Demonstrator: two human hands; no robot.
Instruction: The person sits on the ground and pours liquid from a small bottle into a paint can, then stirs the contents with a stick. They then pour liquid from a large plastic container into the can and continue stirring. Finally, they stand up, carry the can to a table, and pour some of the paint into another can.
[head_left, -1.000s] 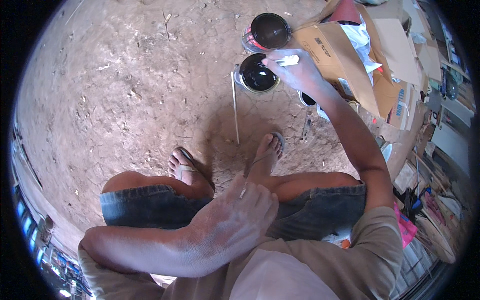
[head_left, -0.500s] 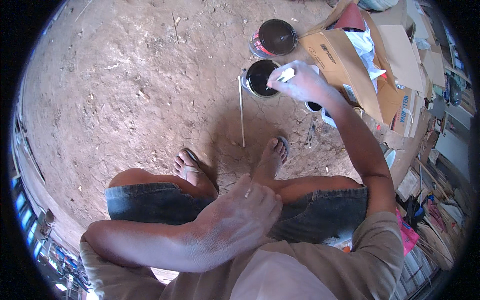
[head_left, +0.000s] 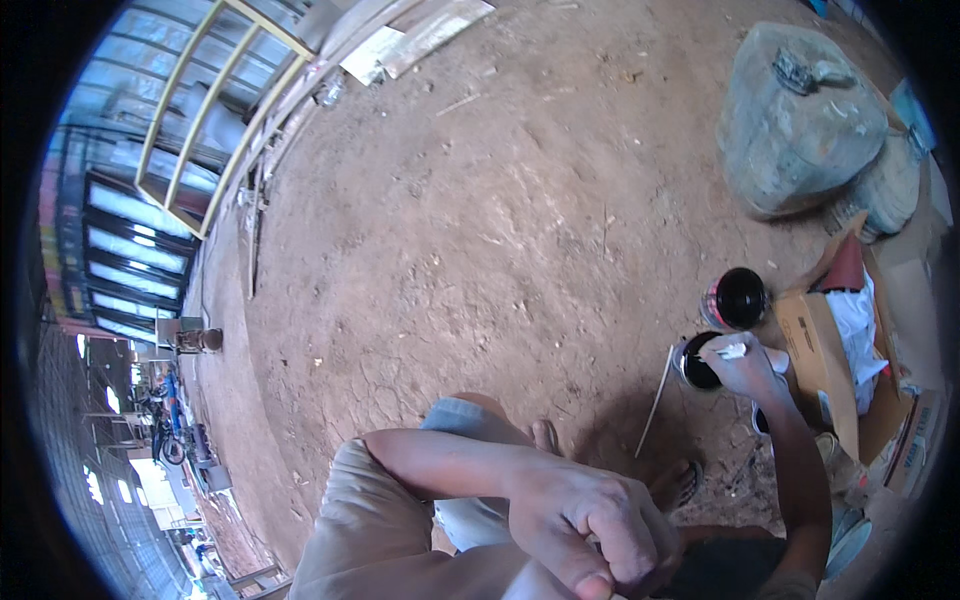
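My right hand (head_left: 745, 372) is closed on a slim white tool (head_left: 733, 351), held over an opened can of black liquid (head_left: 694, 364). Its working end is hidden by my fingers and the can's mouth. Just beyond stands a second can (head_left: 738, 298), also dark inside, with a red and grey side. A thin pale stick (head_left: 656, 400) leans out from beside the nearer can toward the ground. Low in the view, my left hand (head_left: 600, 535) is curled into a fist over my lap, thumb folded in front. Whatever may be inside that fist is hidden.
An open cardboard box (head_left: 815, 345) with white plastic and a dark red piece stands right of the cans. Farther back sits a large grey-green bulky container (head_left: 800, 120). A yellowish frame (head_left: 215, 100) leans at the far left. Bare, cracked earth forms the floor (head_left: 450, 250).
The view has swung to the left, so the cans and box now appear farther right and lower. My right hand stays at the same can with the white tool. My left hand remains closed near my body.
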